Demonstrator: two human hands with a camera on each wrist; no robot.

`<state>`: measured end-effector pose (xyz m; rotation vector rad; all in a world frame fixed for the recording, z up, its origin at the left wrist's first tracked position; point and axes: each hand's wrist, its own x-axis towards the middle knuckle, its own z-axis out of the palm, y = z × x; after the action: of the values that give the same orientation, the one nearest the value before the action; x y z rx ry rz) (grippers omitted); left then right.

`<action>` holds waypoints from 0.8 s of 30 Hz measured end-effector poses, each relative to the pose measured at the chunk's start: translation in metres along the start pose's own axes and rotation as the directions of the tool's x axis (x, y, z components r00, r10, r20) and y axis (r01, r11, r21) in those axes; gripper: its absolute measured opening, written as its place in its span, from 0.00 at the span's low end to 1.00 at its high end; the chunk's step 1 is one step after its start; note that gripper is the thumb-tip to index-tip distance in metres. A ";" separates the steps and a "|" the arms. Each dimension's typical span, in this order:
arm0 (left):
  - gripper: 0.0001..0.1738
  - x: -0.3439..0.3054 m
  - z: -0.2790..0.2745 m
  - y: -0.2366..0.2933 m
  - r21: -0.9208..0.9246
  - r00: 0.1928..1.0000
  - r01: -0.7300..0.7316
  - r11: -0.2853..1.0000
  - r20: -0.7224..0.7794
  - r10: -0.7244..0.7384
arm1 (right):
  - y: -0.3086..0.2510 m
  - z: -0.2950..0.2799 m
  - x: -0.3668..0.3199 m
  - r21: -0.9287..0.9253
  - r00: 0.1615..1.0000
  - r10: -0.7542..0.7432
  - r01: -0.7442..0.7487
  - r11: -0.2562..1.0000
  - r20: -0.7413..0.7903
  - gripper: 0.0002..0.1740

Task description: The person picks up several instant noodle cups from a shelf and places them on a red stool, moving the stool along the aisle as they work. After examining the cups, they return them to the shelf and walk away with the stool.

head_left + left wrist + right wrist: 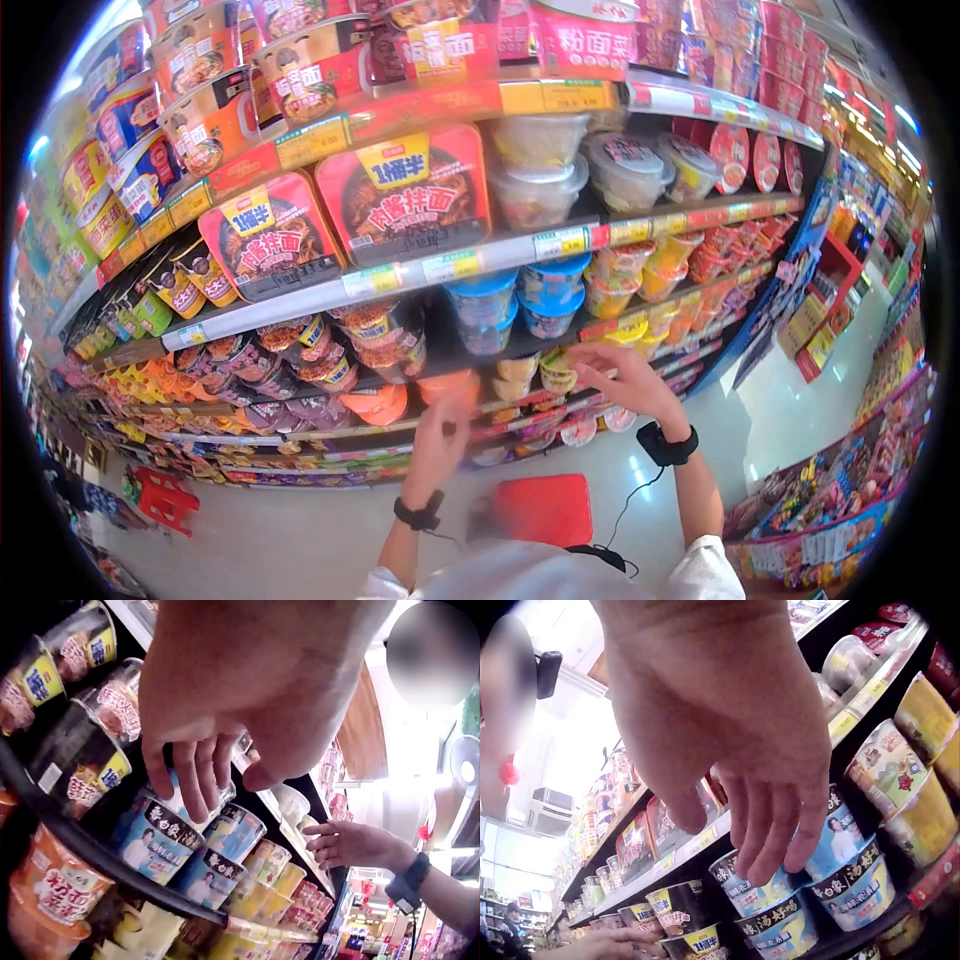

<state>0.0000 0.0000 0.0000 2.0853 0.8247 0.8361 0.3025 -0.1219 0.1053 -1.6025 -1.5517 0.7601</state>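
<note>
Near centre of the head view, stacked blue tubs [550,300] stand upright, above and between left hand [440,438] and right hand [632,382]!
Both look empty, fingers loose, slightly apart; tubs beyond the fingertips, nearer hand too close to call.

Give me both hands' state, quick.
Left hand: open, fingers loosely bent, holding nothing.
Right hand: open, fingers relaxed, holding nothing.

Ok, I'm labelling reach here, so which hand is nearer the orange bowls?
Left. The left hand is close in front of the orange bowls; the right hand is farther along, to their right.
</note>
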 end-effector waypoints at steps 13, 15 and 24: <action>0.40 0.146 0.010 0.016 -0.023 0.911 -0.161 0.987 -0.388 0.140 | 0.024 0.069 0.155 0.114 0.934 -0.039 0.084 0.990 -0.355 0.30; 0.37 0.152 0.003 0.020 -0.074 0.943 -0.083 0.994 -0.329 0.054 | 0.007 0.073 0.166 0.182 0.929 0.043 0.027 0.983 -0.369 0.27; 0.35 0.137 -0.003 0.023 -0.006 0.898 -0.189 0.982 -0.406 0.171 | -0.020 0.086 0.144 0.210 0.923 0.050 0.034 0.977 -0.382 0.29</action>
<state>0.0844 0.0927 0.0601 1.9972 0.8197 1.4087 0.2311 0.0306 0.0893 -1.4926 -1.1406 0.5514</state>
